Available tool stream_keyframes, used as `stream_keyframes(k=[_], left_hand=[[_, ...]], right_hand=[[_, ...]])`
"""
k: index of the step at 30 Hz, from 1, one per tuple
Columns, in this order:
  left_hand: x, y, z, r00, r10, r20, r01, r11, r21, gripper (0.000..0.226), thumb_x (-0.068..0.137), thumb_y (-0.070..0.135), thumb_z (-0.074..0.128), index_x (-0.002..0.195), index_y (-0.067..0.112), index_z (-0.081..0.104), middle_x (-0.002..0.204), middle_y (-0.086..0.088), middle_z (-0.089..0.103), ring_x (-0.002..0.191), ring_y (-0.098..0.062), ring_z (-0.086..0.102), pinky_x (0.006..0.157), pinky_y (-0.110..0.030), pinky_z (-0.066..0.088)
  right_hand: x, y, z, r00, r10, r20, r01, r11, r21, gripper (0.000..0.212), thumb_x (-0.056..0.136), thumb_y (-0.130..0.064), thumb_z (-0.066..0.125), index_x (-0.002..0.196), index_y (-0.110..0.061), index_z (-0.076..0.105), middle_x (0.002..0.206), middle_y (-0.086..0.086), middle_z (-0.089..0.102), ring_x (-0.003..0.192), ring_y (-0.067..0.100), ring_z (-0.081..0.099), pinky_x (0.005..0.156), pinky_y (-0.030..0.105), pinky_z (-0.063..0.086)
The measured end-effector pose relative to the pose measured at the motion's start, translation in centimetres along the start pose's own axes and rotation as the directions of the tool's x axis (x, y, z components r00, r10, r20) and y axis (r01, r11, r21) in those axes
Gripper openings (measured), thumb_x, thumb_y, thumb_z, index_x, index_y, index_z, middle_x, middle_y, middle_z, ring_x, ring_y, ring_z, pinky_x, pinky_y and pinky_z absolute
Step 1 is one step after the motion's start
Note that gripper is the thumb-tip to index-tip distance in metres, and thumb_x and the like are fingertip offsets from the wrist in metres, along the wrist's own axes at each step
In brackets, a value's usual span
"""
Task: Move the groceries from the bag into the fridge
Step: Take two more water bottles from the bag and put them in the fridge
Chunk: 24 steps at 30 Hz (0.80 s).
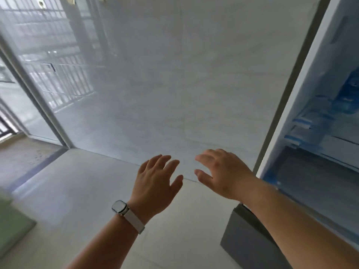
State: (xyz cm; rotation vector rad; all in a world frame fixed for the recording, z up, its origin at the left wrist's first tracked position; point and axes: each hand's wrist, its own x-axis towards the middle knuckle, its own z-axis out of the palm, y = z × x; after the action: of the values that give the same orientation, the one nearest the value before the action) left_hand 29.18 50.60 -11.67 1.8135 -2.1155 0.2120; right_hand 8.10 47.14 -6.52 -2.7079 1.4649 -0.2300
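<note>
Both hands are raised at lower centre of the frame, palms away, fingers spread and grasping nothing. The left hand (155,183), with a white watch (119,207) on its wrist, is just beside the right hand (219,171), thumbs apart. The fridge (318,133) stands open at the right edge, blue items blurred inside. Behind the hands is a pale wall (174,74); a window (48,65) fills the upper left. No bag shows.
</note>
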Motion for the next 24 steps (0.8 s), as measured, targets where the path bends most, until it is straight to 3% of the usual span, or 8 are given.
stream_keyframes(k=[4, 7, 14, 24], left_hand=[[-4.3, -9.6, -2.4, 0.992, -0.126, -0.007, 0.127, 0.991, 0.050, 0.054, 0.092, 0.059, 0.037, 0.132, 0.030, 0.059, 0.137, 0.003, 0.061, 0.133, -0.025, 0.051, 0.108, -0.041, 0.039], [-7.8, -16.8, -4.2, 0.974, -0.224, -0.020, 0.225, 0.972, 0.070, 0.056, 0.091, 0.059, 0.036, 0.133, 0.030, 0.059, 0.138, 0.003, 0.060, 0.133, -0.024, 0.050, 0.109, -0.042, 0.039], [-17.5, -31.0, -7.5, 0.884, -0.461, -0.073, 0.465, 0.883, 0.058, 0.056, 0.090, 0.057, 0.037, 0.129, 0.027, 0.062, 0.133, -0.001, 0.063, 0.128, -0.029, 0.054, 0.105, -0.047, 0.042], [-28.0, -41.0, -11.3, 0.702, -0.699, -0.133, 0.712, 0.695, 0.102, 0.055, 0.090, 0.055, 0.038, 0.128, 0.024, 0.063, 0.132, 0.000, 0.062, 0.128, -0.028, 0.053, 0.107, -0.049, 0.041]], right_hand=[[5.5, -9.4, 1.5, 0.993, -0.115, 0.007, 0.115, 0.993, 0.018, 0.052, 0.097, -0.055, 0.033, 0.139, -0.027, 0.046, 0.139, -0.004, 0.051, 0.123, 0.020, 0.047, 0.100, 0.037, 0.040], [9.7, -17.2, 3.1, 0.973, -0.228, 0.035, 0.227, 0.974, 0.017, 0.062, 0.090, -0.061, 0.024, 0.138, -0.028, 0.046, 0.138, -0.005, 0.051, 0.122, 0.020, 0.047, 0.099, 0.036, 0.040], [16.9, -33.2, 6.2, 0.894, -0.444, 0.059, 0.445, 0.896, -0.003, 0.050, 0.097, -0.053, 0.036, 0.140, -0.028, 0.045, 0.141, -0.006, 0.049, 0.126, 0.019, 0.045, 0.100, 0.035, 0.037], [21.9, -48.0, 9.3, 0.712, -0.695, 0.100, 0.693, 0.718, 0.057, 0.051, 0.097, -0.054, 0.037, 0.142, -0.030, 0.042, 0.143, -0.008, 0.048, 0.129, 0.017, 0.043, 0.101, 0.033, 0.036]])
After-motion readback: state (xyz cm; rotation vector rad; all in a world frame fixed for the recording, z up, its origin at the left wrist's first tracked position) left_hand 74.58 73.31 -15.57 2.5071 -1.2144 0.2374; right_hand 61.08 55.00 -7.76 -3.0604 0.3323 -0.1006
